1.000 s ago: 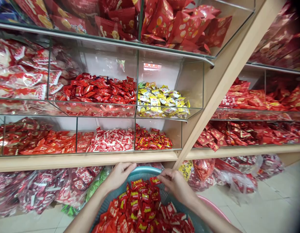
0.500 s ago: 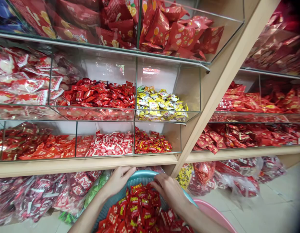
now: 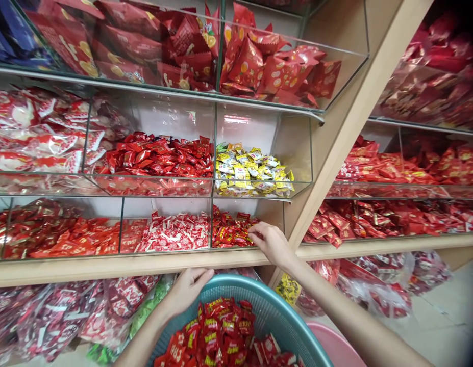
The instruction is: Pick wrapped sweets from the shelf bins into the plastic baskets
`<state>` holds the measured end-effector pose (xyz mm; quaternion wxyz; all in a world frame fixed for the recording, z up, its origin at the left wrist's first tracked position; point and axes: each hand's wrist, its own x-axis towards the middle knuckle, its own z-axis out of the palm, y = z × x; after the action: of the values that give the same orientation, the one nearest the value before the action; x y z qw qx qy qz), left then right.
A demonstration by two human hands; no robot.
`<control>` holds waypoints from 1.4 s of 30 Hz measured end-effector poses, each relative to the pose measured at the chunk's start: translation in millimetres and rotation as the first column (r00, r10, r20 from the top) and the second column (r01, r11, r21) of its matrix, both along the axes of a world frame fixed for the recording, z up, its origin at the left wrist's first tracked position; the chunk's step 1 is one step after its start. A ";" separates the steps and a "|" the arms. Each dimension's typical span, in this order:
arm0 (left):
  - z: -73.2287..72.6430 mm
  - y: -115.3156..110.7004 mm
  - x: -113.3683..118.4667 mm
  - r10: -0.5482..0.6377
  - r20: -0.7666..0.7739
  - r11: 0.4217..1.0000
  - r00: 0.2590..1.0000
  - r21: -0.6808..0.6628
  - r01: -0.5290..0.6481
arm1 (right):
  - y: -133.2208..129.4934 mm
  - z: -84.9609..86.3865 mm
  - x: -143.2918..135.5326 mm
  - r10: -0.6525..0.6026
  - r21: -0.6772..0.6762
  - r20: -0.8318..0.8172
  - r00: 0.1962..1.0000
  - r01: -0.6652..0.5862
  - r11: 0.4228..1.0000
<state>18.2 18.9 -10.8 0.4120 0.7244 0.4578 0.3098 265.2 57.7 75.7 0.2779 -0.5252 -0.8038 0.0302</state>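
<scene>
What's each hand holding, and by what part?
Left hand: round teal plastic basket, by its rim. Right hand: near small red wrapped candies; grip cannot be told.

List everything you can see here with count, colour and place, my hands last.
Basket: one, teal, bottom centre
Basket candies: many, mostly red, inside it
Basin: one, pink, right of basket
Shelving: two sections, pale wood, across view
Dividers: several, clear, on shelves
Large packets: many, red, upper row
Corner packets: several, blue, top left
Puffed packets: many, red-white, middle left
Small packets: many, red, middle centre
Sachets: many, yellow-white, middle row
Bottom-row candies: many, red and red-white, bottom row
Right-section packets: many, red, right side
Filled bags: several, red, green, yellow, under shelves
Tiled floor: one, pale, below
Left hand: one, bare, at basket's far-left rim
Right hand: one, bare, at bottom-row candies
</scene>
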 end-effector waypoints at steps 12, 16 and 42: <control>1.3 -1.5 -1.1 0.001 0.029 1.000 1.000 -0.027 0.000 | 44.7 5.7 -25.4 0.191 -0.282 0.176 0.966 -0.137 0.950; 1.4 -1.2 -0.4 -0.014 0.048 0.999 0.999 -0.049 0.016 | 45.0 0.4 -24.2 0.203 -0.298 0.141 0.969 -0.154 0.942; 0.3 -2.3 0.6 0.015 -0.081 0.998 0.997 0.065 -0.010 | -66.0 -44.1 -14.9 -0.251 -0.412 -0.907 0.338 -0.589 0.695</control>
<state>18.8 16.7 -10.5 0.3676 0.7465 0.4685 0.2970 250.2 -8.4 31.7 0.4559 -0.3758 -0.4783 0.6497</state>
